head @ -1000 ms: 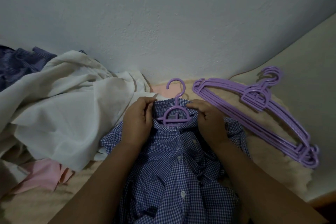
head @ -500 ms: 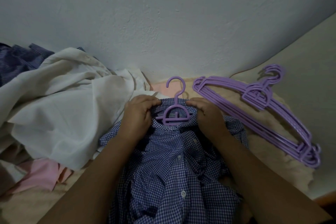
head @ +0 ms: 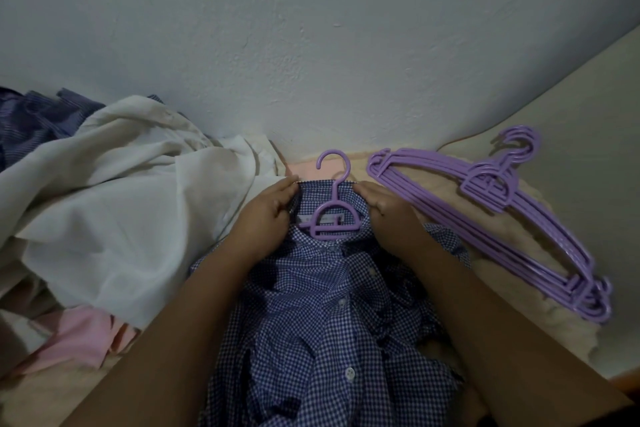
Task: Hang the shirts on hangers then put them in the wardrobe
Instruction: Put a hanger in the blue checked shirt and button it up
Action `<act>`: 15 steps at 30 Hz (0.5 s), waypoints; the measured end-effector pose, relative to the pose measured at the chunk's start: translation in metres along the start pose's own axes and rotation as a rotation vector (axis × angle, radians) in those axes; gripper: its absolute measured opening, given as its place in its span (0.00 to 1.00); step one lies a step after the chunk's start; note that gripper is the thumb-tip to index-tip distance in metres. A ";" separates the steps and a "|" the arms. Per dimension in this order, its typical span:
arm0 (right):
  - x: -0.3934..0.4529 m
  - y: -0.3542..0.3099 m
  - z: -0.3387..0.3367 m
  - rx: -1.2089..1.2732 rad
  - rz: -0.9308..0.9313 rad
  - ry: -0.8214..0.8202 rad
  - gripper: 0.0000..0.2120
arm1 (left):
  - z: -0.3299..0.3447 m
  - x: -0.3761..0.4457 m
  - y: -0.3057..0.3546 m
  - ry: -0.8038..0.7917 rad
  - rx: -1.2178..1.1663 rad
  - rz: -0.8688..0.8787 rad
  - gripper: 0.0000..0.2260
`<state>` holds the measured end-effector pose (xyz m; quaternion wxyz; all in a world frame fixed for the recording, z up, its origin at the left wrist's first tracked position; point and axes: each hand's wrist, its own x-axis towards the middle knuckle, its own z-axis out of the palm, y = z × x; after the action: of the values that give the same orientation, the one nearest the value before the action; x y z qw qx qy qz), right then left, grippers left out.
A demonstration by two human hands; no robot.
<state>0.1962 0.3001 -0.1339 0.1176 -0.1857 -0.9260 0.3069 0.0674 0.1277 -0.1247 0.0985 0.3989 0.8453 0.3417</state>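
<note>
A home bedroom, by the look of it: laundry is lying heaped on a soft beige bedcover [head: 498,246] pushed against a plain white plastered wall [head: 311,45]. A white cloth [head: 114,204] is spreading over pink garments [head: 79,336] and a striped blue one [head: 31,118] at left, while a checked shirt [head: 329,340] is lying flat with a purple hanger [head: 330,215] in its collar. A stack of matching hangers [head: 512,229] is resting at right, household clutter rather than shop or workshop fittings.
</note>
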 end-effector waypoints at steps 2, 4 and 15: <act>0.005 0.000 -0.003 0.047 0.024 -0.037 0.21 | -0.002 0.006 -0.002 -0.034 -0.036 -0.041 0.27; 0.011 0.002 -0.005 0.120 0.064 -0.036 0.19 | -0.005 0.014 -0.002 -0.038 -0.071 -0.088 0.26; 0.012 0.020 -0.019 0.371 0.290 -0.307 0.13 | -0.019 0.019 -0.017 -0.403 -0.242 -0.247 0.13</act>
<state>0.1971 0.3302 -0.1302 -0.0372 -0.2428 -0.8247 0.5094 0.0364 0.1245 -0.1199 0.3526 0.3381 0.8039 0.3393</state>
